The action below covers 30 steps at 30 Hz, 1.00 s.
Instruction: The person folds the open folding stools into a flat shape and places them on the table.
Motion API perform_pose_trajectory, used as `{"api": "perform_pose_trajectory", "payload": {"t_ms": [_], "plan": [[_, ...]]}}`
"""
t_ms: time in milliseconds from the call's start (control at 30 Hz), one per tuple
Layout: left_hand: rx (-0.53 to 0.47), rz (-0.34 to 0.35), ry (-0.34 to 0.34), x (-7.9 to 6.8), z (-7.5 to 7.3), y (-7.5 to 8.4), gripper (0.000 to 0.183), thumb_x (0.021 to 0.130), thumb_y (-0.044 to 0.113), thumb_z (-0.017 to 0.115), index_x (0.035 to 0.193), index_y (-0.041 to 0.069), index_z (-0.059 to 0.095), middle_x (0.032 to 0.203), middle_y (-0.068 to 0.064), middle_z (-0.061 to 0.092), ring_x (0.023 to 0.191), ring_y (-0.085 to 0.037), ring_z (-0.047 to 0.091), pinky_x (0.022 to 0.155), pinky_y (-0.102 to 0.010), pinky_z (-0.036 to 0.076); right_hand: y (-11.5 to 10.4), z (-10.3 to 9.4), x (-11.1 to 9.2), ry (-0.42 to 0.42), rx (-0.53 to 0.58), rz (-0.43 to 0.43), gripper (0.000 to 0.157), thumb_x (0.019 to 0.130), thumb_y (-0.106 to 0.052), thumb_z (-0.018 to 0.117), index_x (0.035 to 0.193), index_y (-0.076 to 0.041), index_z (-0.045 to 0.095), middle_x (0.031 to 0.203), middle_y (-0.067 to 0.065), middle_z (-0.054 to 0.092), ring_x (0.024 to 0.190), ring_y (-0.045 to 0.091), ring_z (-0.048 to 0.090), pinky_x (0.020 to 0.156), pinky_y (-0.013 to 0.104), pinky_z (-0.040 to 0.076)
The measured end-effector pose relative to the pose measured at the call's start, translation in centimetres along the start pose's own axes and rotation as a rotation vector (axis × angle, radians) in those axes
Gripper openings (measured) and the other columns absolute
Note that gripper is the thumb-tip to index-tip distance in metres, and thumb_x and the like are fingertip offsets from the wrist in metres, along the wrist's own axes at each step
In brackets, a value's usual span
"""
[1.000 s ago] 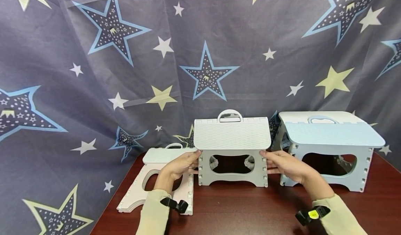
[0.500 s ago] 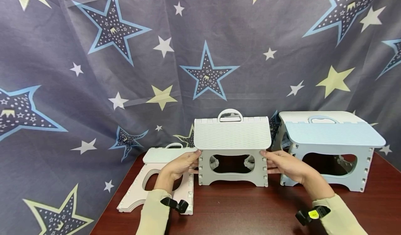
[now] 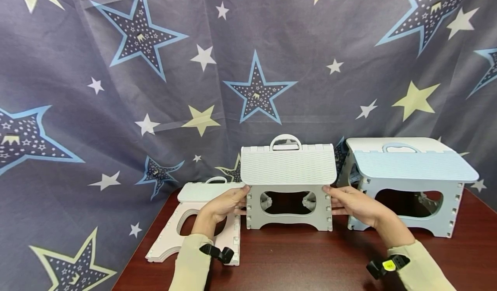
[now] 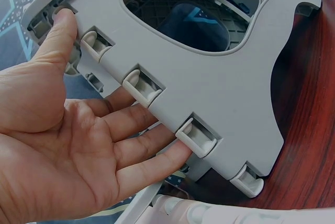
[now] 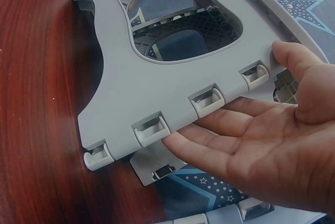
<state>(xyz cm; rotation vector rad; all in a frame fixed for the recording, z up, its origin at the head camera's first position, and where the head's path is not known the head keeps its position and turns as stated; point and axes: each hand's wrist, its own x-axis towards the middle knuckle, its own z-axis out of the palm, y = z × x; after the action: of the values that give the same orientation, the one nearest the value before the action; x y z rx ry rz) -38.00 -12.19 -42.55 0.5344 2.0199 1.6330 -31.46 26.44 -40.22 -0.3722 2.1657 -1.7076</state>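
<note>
A grey-white folding stool (image 3: 288, 166) stands upright in the middle of the table in the head view. Its front seat half slopes toward me, and the carry handle rises along the top; the rear half is hidden. On its left side, my left hand (image 3: 227, 205) grips the leg panel's edge. The left wrist view shows that thumb (image 4: 58, 38) on the front near the seat and the fingertips tucked behind the hinged edge. My right hand (image 3: 359, 204) holds the opposite edge likewise, its thumb (image 5: 296, 56) in front and fingertips behind the panel (image 5: 172, 85).
Left of the middle stool, a pink and white stool (image 3: 225, 250) lies folded, under my left forearm. A blue and white stool (image 3: 417, 166) stands unfolded close by on the right. Behind the dark red table (image 3: 295, 261) hangs a grey star-patterned cloth (image 3: 310, 105).
</note>
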Motion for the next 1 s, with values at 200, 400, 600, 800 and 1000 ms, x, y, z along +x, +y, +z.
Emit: {"api": "perform_pose_trajectory", "payload": {"t_ms": [200, 400, 600, 800, 1000], "plan": [[0.008, 0.003, -0.014, -0.01, 0.06, -0.04, 0.083, 0.104, 0.059, 0.041, 0.141, -0.015, 0.042, 0.134, -0.030, 0.061, 0.120, -0.028, 0.064, 0.107, -0.052, 0.051, -0.01, 0.02, -0.05, 0.001, -0.005, 0.003, 0.070, 0.109, -0.037, 0.044, 0.149, 0.019, 0.031, 0.162, 0.037, 0.016, 0.134, 0.030, 0.050, 0.104, 0.041, 0.054], [0.011, 0.004, -0.010, -0.16, 0.12, 0.06, 0.083, 0.105, 0.059, 0.040, 0.141, -0.016, 0.041, 0.136, -0.033, 0.059, 0.122, -0.030, 0.063, 0.107, -0.052, 0.050, 0.05, -0.01, 0.03, -0.006, -0.002, -0.006, 0.069, 0.109, -0.036, 0.043, 0.148, 0.020, 0.032, 0.162, 0.037, 0.017, 0.133, 0.031, 0.051, 0.105, 0.043, 0.054], [0.011, 0.001, -0.010, -0.13, 0.15, 0.14, 0.083, 0.105, 0.059, 0.040, 0.142, -0.016, 0.042, 0.135, -0.033, 0.059, 0.120, -0.029, 0.064, 0.107, -0.052, 0.051, 0.15, -0.01, 0.04, -0.007, 0.000, -0.008, 0.070, 0.109, -0.036, 0.044, 0.148, 0.020, 0.030, 0.161, 0.038, 0.017, 0.135, 0.035, 0.050, 0.105, 0.044, 0.053], [0.016, -0.001, -0.004, -0.10, 0.15, 0.09, 0.084, 0.104, 0.060, 0.041, 0.141, -0.015, 0.042, 0.133, -0.031, 0.062, 0.117, -0.026, 0.065, 0.106, -0.051, 0.051, 0.11, -0.02, 0.06, -0.005, -0.005, -0.003, 0.070, 0.109, -0.037, 0.044, 0.149, 0.019, 0.030, 0.162, 0.038, 0.016, 0.135, 0.034, 0.049, 0.105, 0.042, 0.054], [0.012, -0.004, -0.005, -0.06, 0.09, -0.07, 0.086, 0.102, 0.063, 0.043, 0.139, -0.014, 0.045, 0.129, -0.025, 0.065, 0.115, -0.024, 0.066, 0.106, -0.051, 0.051, 0.12, -0.05, 0.11, -0.008, -0.003, -0.005, 0.069, 0.109, -0.037, 0.044, 0.147, 0.019, 0.034, 0.160, 0.037, 0.024, 0.127, 0.027, 0.055, 0.104, 0.042, 0.054]]}}
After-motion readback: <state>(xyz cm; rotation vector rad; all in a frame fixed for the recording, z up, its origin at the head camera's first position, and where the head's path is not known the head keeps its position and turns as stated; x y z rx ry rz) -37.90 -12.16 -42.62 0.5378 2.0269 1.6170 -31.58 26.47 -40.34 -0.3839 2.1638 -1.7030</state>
